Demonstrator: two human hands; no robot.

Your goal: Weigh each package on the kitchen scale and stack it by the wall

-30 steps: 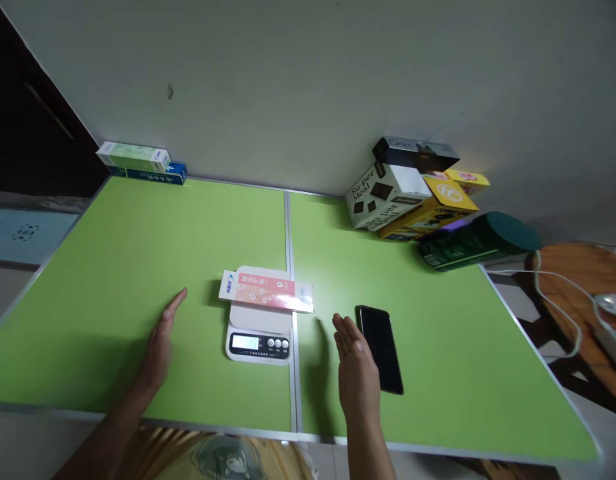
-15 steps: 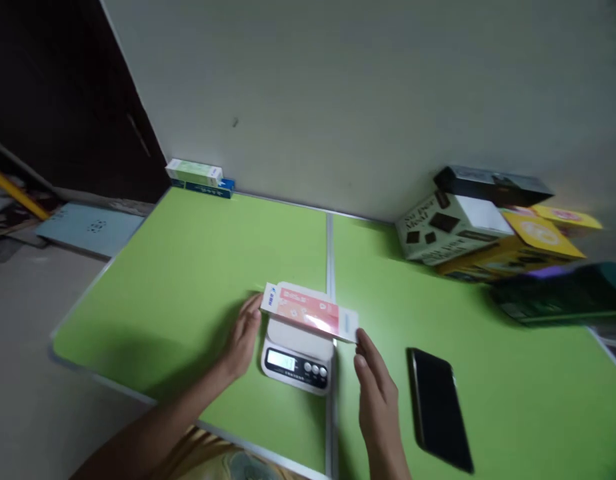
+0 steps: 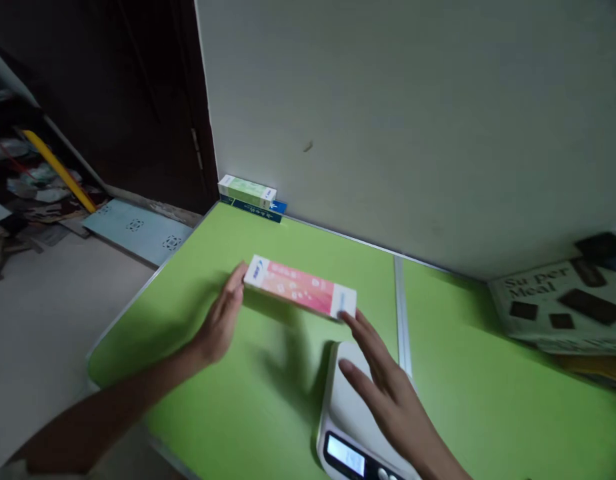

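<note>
A slim pink and white carton (image 3: 299,289), long like a toothpaste box, is held level above the green table, between my two hands. My left hand (image 3: 222,315) presses its fingers against the carton's left end. At the right end, the fingertips of my right hand (image 3: 388,393) touch the carton, while the thumb stands apart from it. Below my right hand, a white kitchen scale (image 3: 338,400) lies on the table with its display lit. The digits are too blurred to read, and my right hand covers part of the weighing plate.
At the far left corner, a green and white carton (image 3: 247,191) lies on a dark blue carton (image 3: 253,211) against the wall. A "Super Meal" box (image 3: 553,307) stands at the right. The green table (image 3: 453,347) has a metal seam (image 3: 402,313) across it.
The carton has been lifted off the scale and carried left towards the far corner, held between both hands. My view has turned left, so the phone is out of sight.
</note>
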